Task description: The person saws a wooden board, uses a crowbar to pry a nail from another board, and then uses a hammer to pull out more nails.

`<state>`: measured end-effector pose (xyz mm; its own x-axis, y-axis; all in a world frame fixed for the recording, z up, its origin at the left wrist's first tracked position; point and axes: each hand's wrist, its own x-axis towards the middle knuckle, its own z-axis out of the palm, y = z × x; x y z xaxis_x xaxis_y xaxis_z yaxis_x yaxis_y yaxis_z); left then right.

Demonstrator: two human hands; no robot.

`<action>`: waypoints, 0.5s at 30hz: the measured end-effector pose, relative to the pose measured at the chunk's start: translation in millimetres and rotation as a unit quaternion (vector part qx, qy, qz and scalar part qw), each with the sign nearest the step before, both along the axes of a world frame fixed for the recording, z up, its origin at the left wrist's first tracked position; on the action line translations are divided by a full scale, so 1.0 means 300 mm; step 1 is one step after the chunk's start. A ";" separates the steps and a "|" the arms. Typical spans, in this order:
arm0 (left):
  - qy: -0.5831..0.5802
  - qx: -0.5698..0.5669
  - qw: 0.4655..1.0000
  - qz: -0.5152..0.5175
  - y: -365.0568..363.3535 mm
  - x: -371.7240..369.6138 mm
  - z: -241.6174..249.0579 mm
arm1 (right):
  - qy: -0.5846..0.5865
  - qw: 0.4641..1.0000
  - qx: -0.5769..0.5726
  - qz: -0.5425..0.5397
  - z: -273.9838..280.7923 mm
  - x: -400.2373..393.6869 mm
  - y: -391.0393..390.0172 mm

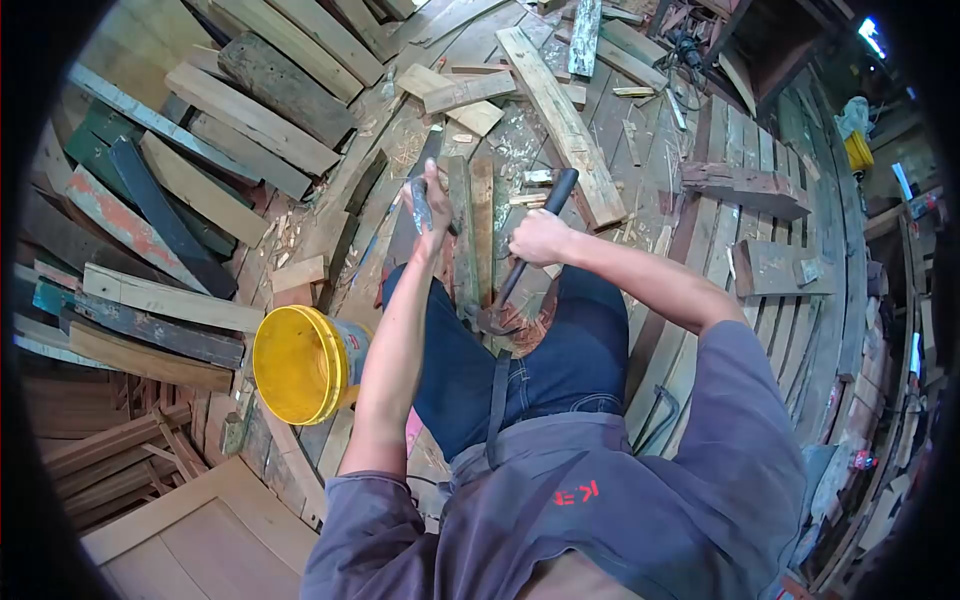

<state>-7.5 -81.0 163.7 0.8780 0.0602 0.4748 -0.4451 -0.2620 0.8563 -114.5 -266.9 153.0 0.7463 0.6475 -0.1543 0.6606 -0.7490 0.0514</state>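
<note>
My right hand (540,238) is wrapped around the black handle of a hammer (514,280). The handle slants up to the right, and the metal head hangs low between my thighs. My left hand (430,208), thumb up, is closed on a narrow grey-blue piece (420,205) whose kind I cannot make out. Upright between my knees, narrow wooden boards (482,215) stand or lie close to both hands; their lower ends are partly hidden by the hammer. Reddish wood chips (535,325) lie between my thighs.
A yellow bucket (300,365) lies tipped beside my left leg. Stacked timber (250,115) lines the left side, with a panelled wooden door (205,530) below. A long plank (565,125) lies ahead among offcuts and chips. Wood blocks (785,268) sit on slats at right.
</note>
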 end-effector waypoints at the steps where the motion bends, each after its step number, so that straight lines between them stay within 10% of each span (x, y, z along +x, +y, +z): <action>1: 0.019 0.023 1.000 -0.008 0.003 0.006 0.000 | -0.008 0.996 0.015 -0.085 -0.007 0.010 0.011; 4: 0.067 -0.001 0.998 -0.005 -0.004 0.003 -0.002 | -0.035 0.966 0.071 -0.245 -0.067 0.015 0.025; 10: 0.020 0.022 0.999 -0.013 0.004 0.005 -0.037 | 0.005 0.999 0.021 -0.025 0.004 0.031 -0.002; 15: 0.073 -0.030 0.997 -0.002 0.017 0.037 -0.035 | -0.046 0.954 0.092 -0.283 -0.048 0.021 -0.005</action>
<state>3.6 -75.9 153.1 0.9379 0.0810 0.3373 -0.3151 -0.2076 0.9261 -108.1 -268.2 138.7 0.9890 0.1479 0.0055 0.1478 -0.9860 -0.0777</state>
